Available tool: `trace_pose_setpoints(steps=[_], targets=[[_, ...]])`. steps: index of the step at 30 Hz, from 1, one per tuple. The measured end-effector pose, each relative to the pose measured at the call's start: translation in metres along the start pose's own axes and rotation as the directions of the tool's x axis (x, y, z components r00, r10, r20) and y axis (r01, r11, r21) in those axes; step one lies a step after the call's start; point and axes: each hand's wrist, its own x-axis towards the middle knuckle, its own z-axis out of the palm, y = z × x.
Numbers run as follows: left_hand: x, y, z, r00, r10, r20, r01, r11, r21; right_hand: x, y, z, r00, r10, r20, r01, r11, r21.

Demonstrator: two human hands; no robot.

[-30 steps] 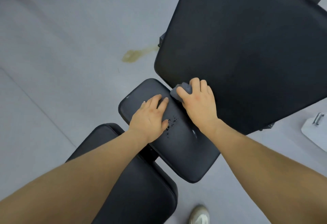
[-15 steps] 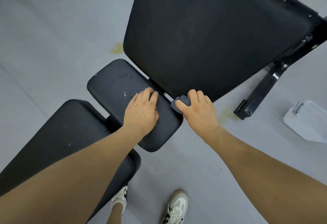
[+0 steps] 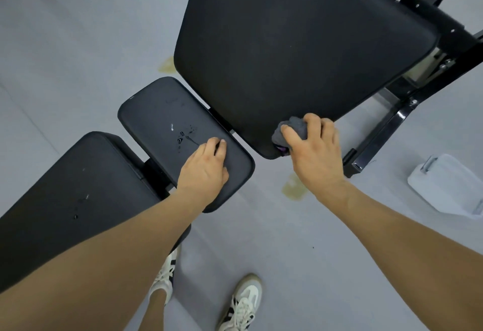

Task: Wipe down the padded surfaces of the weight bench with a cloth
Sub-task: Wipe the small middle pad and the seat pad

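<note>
**Head view: cloth bunched at the near corner of the big pad**

Far left, a long black pad (image 3: 73,186) runs off the near edge. Next to it sits the small seat pad (image 3: 167,118), with a few droplets or scuffs on its glossy skin; the left hand (image 3: 202,171) rests flat on it, fingers straight and holding nothing. To its right, the large back pad (image 3: 300,50) fills the far part of the scene. At its near corner the right hand (image 3: 312,147) has its grip clamped on the grey cloth (image 3: 292,129), pressed to the pad's edge. The cloth looks soft and light, best held wadded in the palm; the vinyl looks smooth, probably slick when wet. Below lies grey floor (image 3: 78,30) with yellowish stains, and a white container (image 3: 449,186) stands far right.
</note>
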Motion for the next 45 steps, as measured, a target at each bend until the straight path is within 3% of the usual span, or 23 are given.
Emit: trace_pose_setpoints(steps=[5, 12, 15, 21, 25, 30, 38, 42, 45], targets=[[0.001, -0.001, 0.004, 1.000, 0.000, -0.030, 0.000, 1.000, 0.011, -0.023, -0.046, 0.018, 0.969, -0.198, 0.144, 0.196, 0.980, 0.031], [0.002, -0.009, 0.003, 1.000, 0.024, -0.011, -0.025, 0.999, -0.029, -0.004, -0.049, -0.003, 0.923, -0.241, 0.299, 0.255, 0.967, -0.007], [0.000, -0.015, -0.006, 1.000, 0.020, -0.019, -0.021, 0.999, -0.042, 0.020, -0.055, -0.018, 0.923, -0.161, 0.351, 0.159, 0.987, 0.034], [-0.015, -0.053, -0.020, 0.988, -0.117, -0.103, 0.107, 0.990, -0.096, 0.068, -0.103, -0.020, 0.895, -0.085, 0.437, -0.046, 0.959, 0.280], [-0.009, -0.091, -0.024, 0.970, -0.179, -0.164, 0.163, 0.981, -0.106, 0.083, -0.133, -0.003, 0.924, -0.076, 0.375, -0.081, 0.919, 0.385], [0.002, -0.132, -0.006, 0.948, -0.262, -0.183, 0.242, 0.962, -0.122, 0.070, -0.158, 0.034, 0.941, -0.061, 0.332, -0.033, 0.962, 0.271], [0.005, -0.150, 0.030, 0.932, -0.247, -0.266, 0.227, 0.968, -0.102, 0.119, -0.182, 0.062, 0.975, -0.057, 0.216, 0.010, 0.977, 0.211], [0.005, -0.150, 0.032, 0.935, -0.242, -0.260, 0.224, 0.970, -0.095, 0.176, -0.216, 0.080, 0.961, -0.011, 0.275, -0.058, 0.969, 0.241], [0.006, -0.152, 0.032, 0.935, -0.242, -0.258, 0.231, 0.970, -0.072, 0.179, -0.214, 0.082, 0.967, -0.061, 0.247, 0.001, 0.972, 0.235]])
